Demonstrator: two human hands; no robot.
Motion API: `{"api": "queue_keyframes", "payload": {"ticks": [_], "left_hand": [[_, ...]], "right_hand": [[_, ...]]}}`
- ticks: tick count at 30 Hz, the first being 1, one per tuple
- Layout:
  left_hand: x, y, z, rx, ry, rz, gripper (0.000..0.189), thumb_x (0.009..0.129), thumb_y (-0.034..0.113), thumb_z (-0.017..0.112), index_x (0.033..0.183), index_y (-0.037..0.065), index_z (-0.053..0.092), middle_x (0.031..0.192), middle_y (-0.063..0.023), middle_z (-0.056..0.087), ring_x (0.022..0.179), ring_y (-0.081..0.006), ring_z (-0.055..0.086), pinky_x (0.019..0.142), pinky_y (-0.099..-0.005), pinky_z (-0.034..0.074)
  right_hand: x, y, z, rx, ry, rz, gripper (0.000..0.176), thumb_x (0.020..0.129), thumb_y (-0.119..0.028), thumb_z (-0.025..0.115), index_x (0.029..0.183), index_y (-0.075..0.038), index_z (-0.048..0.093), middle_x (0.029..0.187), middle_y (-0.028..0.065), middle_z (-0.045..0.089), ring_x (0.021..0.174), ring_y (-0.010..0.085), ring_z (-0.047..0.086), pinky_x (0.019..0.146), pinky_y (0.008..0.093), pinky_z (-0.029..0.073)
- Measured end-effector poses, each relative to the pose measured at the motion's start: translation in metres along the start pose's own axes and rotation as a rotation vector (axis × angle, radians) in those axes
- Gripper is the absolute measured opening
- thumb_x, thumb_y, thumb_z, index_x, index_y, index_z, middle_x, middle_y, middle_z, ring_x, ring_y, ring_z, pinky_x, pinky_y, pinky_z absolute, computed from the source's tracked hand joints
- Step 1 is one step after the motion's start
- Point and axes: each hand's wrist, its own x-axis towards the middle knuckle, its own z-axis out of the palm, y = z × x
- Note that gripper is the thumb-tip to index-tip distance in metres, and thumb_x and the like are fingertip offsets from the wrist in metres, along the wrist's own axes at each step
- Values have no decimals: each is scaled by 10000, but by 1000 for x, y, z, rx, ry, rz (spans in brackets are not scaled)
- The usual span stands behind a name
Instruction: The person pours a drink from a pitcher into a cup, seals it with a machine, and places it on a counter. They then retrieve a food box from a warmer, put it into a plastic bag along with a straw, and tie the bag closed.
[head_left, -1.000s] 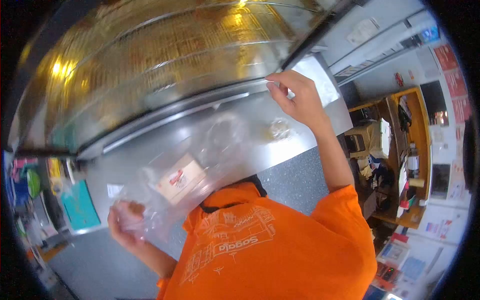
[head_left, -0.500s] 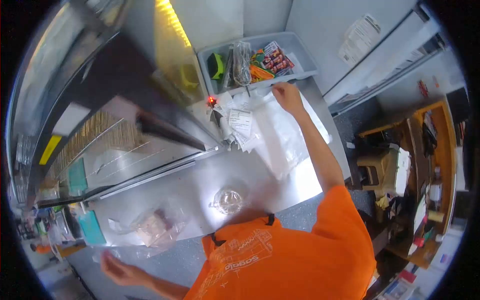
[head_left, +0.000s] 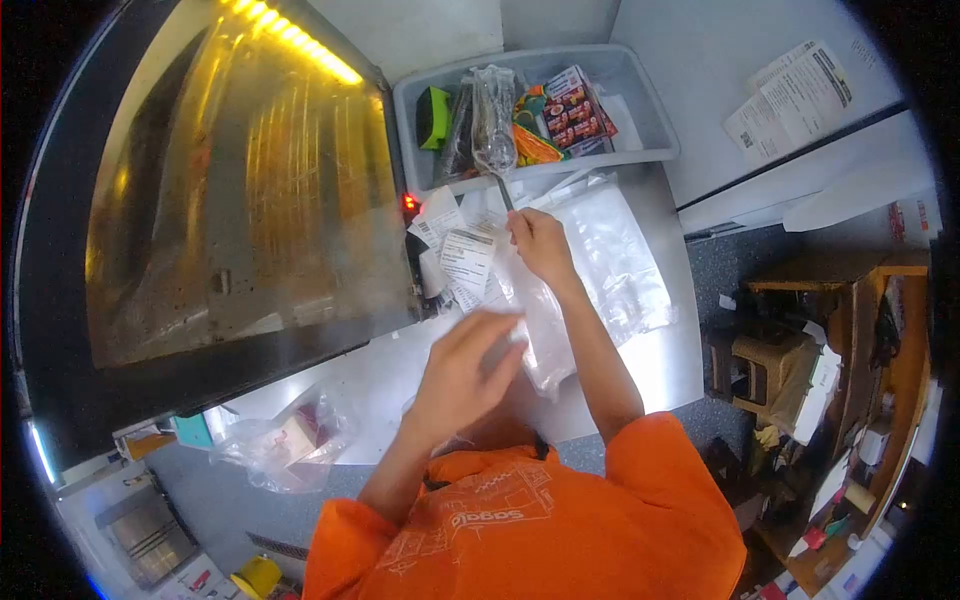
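Observation:
My right hand is closed in a pinch at the upper end of a clear plastic bag, just below the grey bin; what its fingertips grip is too small to make out. My left hand is raised nearer to me, its fingers apart and holding nothing, slightly blurred. Printed paper slips lie left of the bag. More flat clear bags lie to its right. A bagged pink and white item rests at the counter's near left edge.
The grey bin at the back holds a green sponge, wrapped utensils and colourful packets. A glass-fronted appliance with yellow light stands left. At right are a brown stool and wooden shelving.
My left hand has moved from the far lower left to the middle. My right hand has shifted left and nearer to me, and a clear bag now stretches below it. The view has turned.

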Motion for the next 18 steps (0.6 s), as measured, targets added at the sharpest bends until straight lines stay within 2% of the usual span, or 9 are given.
{"api": "queue_keyframes", "payload": {"ticks": [3, 4, 6, 7, 9, 12, 15, 17, 18], "left_hand": [[35, -8, 10, 42, -26, -26, 283, 807, 43, 676, 1081, -3, 619, 914, -147, 630, 838, -261, 630, 757, -319, 490], [41, -10, 13, 63, -31, -37, 292, 810, 50, 675, 1091, -2, 614, 910, -146, 622, 838, -256, 625, 760, -317, 486], [45, -18, 22, 71, -30, -74, 300, 818, 70, 677, 1101, -1, 608, 906, -143, 616, 848, -246, 624, 769, -312, 485], [48, -25, 24, 73, -30, -72, 300, 818, 70, 677, 1101, -1, 608, 906, -143, 616, 848, -246, 624, 769, -312, 485], [51, -40, 24, 33, -8, -110, 349, 817, 108, 675, 1140, 8, 589, 942, -159, 616, 869, -283, 620, 782, -352, 485], [55, -53, 19, -17, 98, -164, 350, 822, 114, 676, 1143, 9, 585, 963, -154, 624, 881, -268, 624, 790, -342, 485], [54, -52, 15, 8, 91, -199, 335, 825, 109, 676, 1130, 4, 587, 984, -145, 629, 888, -257, 626, 787, -339, 488], [48, -53, 17, -1, 71, -184, 326, 823, 108, 676, 1119, 3, 590, 986, -148, 628, 884, -259, 625, 782, -340, 489], [45, -54, 19, -9, 52, -166, 318, 820, 107, 675, 1109, 2, 594, 987, -152, 626, 879, -262, 625, 778, -341, 490]], "right_hand": [[-21, -16, -22, 287, -57, 154, 317, 951, -238, 514, 833, 19, 656, 647, 128, 631, 585, 188, 626, 580, 301, 493], [-19, -9, -22, 289, -54, 154, 317, 951, -238, 514, 833, 19, 656, 647, 128, 631, 585, 188, 626, 580, 301, 493], [-14, 2, -19, 373, -69, 154, 305, 955, -257, 537, 840, 8, 636, 614, 44, 573, 539, 94, 549, 521, 239, 441], [-11, 7, -20, 374, -68, 152, 305, 955, -257, 537, 840, 8, 636, 614, 44, 573, 539, 94, 549, 521, 239, 441], [-6, 2, -22, 819, -54, 191, 277, 957, -263, 541, 868, -12, 619, 596, 13, 516, 475, 101, 479, 461, 245, 389], [9, 1, -32, 1003, 56, 312, 252, 958, -267, 543, 894, -31, 606, 587, -14, 461, 444, 86, 409, 429, 240, 338], [33, 7, -46, 1043, 31, 343, 248, 959, -265, 540, 877, -41, 609, 579, -17, 452, 440, 86, 394, 429, 240, 336], [56, 18, -53, 1001, 15, 342, 245, 948, -270, 550, 932, -35, 618, 598, -13, 481, 451, 72, 407, 425, 229, 323], [68, 21, -55, 722, 50, 325, 254, 937, -275, 562, 960, -27, 615, 580, 3, 486, 449, 112, 428, 446, 258, 351]]}}
